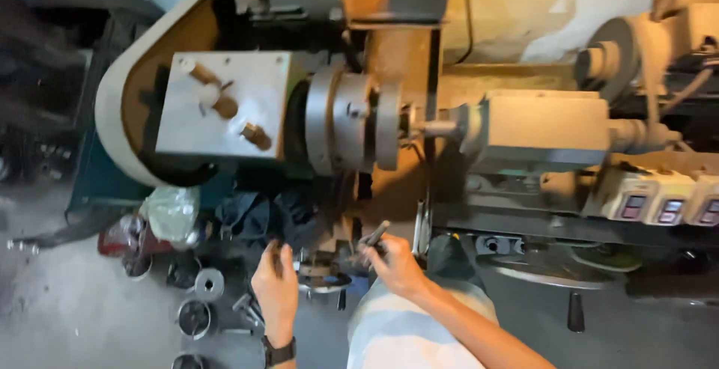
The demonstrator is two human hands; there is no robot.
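Landmark: the lathe chuck (352, 118), the grey disc-shaped body at the centre of the machine; all places below are given from it, nearest to you first.

Directly below the chuck, closest to you, your knee in a pale striped trouser leg (397, 324) fills the lower edge of the view. Just above it, your right hand (397, 260) is closed around a short dark metal bar (376, 233), which juts up and to the right out of your fist, toward the chuck. Judge this bar as stiff, solid steel: dense for its size, unlikely to bend, and possibly oily, so take it around the middle of the shaft with a full fist, as you do now, not by the tip.

Below and left of the chuck, your left hand (275, 283), with a dark wristwatch (278, 352), has its fingers curled; a dark piece may sit under them, but whether they grasp it cannot be told. Between your two hands lies a round metal part (323, 278), blurred. It looks heavy and hard-edged; take it by the rim.

Farther left and below the chuck, loose metal rings (202, 302) rest on the floor, beside a crumpled plastic bag (171, 215).

Left of the chuck stands the grey gearbox face (225, 103) with its levers. Right of it, the tailstock (535, 129) points its spindle at the chuck centre.
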